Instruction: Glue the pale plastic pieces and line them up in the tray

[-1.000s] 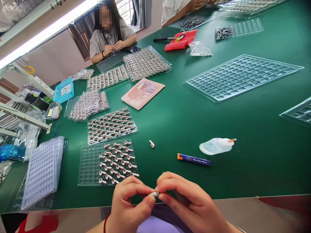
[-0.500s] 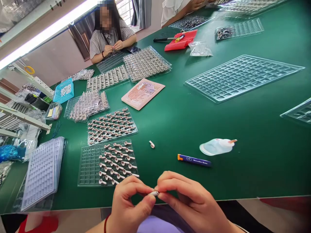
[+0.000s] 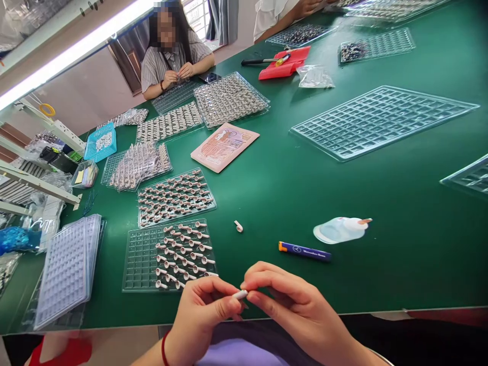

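Close to the table's front edge, my left hand [image 3: 208, 307] pinches a small white earbud shell [image 3: 240, 294] between thumb and fingers. My right hand [image 3: 292, 302] is closed at the shell's right end, its thumb and index fingertips touching it; any tiny part between those tips is too small to make out. Just left of my hands lies a clear tray [image 3: 142, 259], its right part filled with rows of similar stemmed shells. A single loose shell [image 3: 238, 226] rests on the green table ahead. To the right are a dark blue lighter-like stick [image 3: 305, 251] and a squeeze bottle [image 3: 339, 230].
Another filled tray [image 3: 177, 198] and a pink packet [image 3: 224, 147] lie farther back. Stacked white trays [image 3: 68, 274] stand at left. At right is a clear compartment tray [image 3: 381, 122]. A co-worker [image 3: 175, 61] sits across the table, with a second person's arm beyond.
Both hands have risen slightly, and the shell has moved up and a little left. The right fingers have shifted at its end. The things on the table stay put.
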`<act>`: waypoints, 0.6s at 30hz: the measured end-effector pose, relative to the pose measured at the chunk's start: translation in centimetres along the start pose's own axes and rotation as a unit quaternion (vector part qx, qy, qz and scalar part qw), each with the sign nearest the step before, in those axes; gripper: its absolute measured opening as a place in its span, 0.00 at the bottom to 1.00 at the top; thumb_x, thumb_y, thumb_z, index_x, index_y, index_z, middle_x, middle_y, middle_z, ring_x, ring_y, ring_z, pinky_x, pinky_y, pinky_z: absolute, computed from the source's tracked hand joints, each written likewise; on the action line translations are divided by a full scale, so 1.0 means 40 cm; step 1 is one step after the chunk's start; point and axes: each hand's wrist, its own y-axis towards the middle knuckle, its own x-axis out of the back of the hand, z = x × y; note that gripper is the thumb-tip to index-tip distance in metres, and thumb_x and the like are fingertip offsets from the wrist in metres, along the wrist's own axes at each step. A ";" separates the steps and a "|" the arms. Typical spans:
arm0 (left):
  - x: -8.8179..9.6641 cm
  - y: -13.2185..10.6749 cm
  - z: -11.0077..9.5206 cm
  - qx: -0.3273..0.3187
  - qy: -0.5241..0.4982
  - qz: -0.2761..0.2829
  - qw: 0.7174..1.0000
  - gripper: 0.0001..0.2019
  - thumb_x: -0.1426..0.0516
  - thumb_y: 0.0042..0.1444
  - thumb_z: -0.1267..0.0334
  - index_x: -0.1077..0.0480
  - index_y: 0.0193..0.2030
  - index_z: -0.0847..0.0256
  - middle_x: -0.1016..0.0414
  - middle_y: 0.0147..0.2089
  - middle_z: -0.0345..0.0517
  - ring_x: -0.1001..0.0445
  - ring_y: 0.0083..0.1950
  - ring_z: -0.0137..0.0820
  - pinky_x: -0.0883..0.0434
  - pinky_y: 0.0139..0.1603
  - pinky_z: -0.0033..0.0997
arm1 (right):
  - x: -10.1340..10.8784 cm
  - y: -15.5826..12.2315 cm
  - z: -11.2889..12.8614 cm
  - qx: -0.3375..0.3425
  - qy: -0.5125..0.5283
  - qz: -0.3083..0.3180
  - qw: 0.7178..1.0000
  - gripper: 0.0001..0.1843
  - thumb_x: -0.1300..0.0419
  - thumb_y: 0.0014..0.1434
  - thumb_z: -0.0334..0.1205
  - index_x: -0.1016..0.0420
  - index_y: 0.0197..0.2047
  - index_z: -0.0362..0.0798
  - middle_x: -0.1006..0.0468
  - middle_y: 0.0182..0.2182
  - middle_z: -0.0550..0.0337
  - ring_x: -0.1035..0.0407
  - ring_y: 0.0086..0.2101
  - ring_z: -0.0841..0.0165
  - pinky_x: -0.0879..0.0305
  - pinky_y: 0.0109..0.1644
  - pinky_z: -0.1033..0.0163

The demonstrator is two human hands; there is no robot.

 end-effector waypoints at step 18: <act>0.015 -0.017 -0.046 -0.518 0.489 -0.013 0.702 0.13 0.40 0.59 0.74 0.25 0.49 0.57 0.20 0.39 0.47 0.22 0.41 0.33 0.22 0.44 0.32 | -0.006 -0.009 0.004 0.038 -0.011 0.013 0.999 0.04 0.42 0.64 0.35 0.26 0.38 0.50 0.23 0.29 0.58 0.27 0.30 0.70 0.26 0.34 0.69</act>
